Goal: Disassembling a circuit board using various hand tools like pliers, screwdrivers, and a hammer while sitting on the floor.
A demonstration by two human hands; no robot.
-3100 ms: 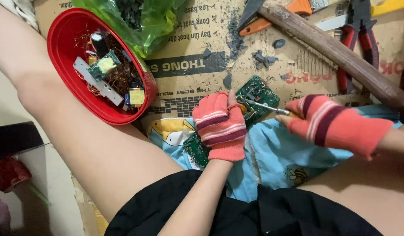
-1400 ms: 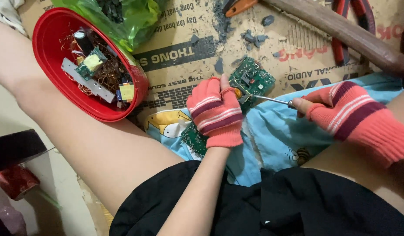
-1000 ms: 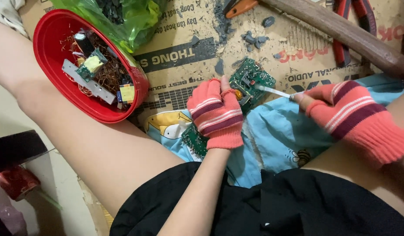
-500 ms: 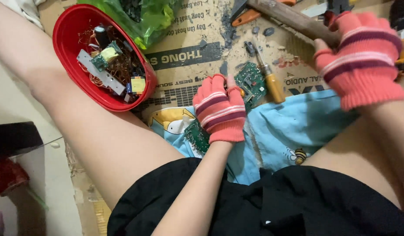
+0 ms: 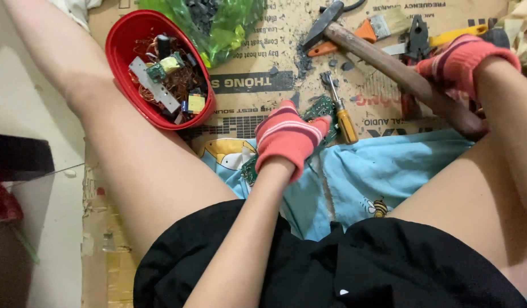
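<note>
My left hand (image 5: 287, 138), in a red striped glove, presses down on a green circuit board (image 5: 320, 106) that lies at the edge of a blue cloth (image 5: 389, 171) across my lap. A yellow-handled screwdriver (image 5: 347, 121) lies loose on the cardboard just right of the board. My right hand (image 5: 462, 60), also gloved, is up at the far right with its fingers curled by the wooden handle of a hammer (image 5: 400, 71). Whether it grips anything is hidden.
A red bowl (image 5: 118, 63) with copper wire and electronic parts sits at the upper left by my leg. A green plastic bag (image 5: 229, 23) lies behind it. Pliers (image 5: 417, 37), an orange-handled tool (image 5: 363, 34) and dark debris litter the cardboard (image 5: 263, 54).
My right hand worked the screwdriver at the board, then put it down on the cardboard and moved up right to the hammer handle. The left hand stayed on the board.
</note>
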